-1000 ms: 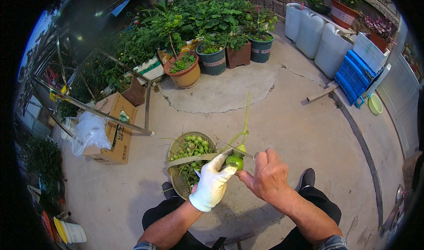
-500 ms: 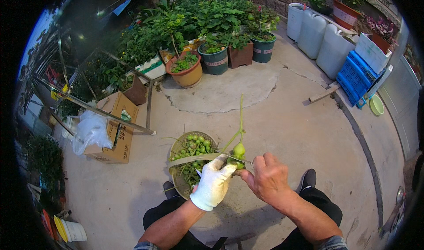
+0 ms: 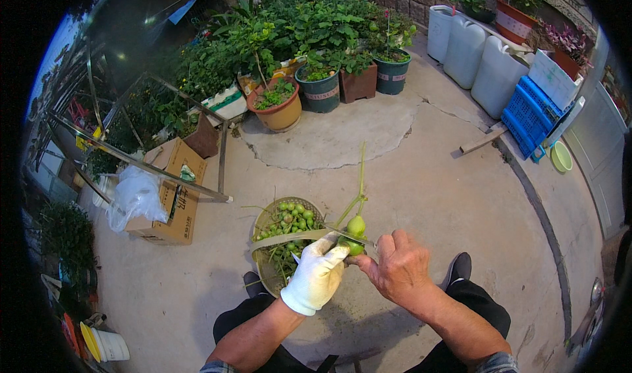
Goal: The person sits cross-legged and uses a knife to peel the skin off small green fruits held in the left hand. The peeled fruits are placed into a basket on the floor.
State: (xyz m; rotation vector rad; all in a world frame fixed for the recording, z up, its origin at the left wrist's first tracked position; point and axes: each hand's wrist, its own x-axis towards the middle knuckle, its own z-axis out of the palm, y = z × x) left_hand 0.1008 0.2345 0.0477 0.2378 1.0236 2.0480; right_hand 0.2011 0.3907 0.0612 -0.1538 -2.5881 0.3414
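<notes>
Seen from above, a seated person's gloved left hand (image 3: 317, 274) has its fingers closed around small green fruit (image 3: 356, 231) on a long stem (image 3: 360, 179), held just above a basket (image 3: 260, 267) of the same fruit on the concrete floor. The bare right hand (image 3: 399, 266) pinches a thin blade (image 3: 361, 240) against the fruit. A slip could likely nick the glove, or drop fruit outside the basket.
</notes>
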